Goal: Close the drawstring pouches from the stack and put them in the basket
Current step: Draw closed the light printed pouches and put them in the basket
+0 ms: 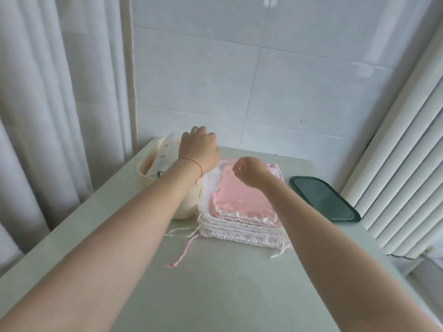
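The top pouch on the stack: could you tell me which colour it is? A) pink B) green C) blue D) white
A: the top pouch is pink with a pale ruffled edge, lying on the white pouches of the stack beneath it.

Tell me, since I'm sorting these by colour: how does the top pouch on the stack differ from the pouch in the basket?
The top pouch is pink; the pouch in the basket is white with faint specks. The top pouch lies flat on the stack; the other stands up out of the basket, under the left hand. Both are thin fabric.
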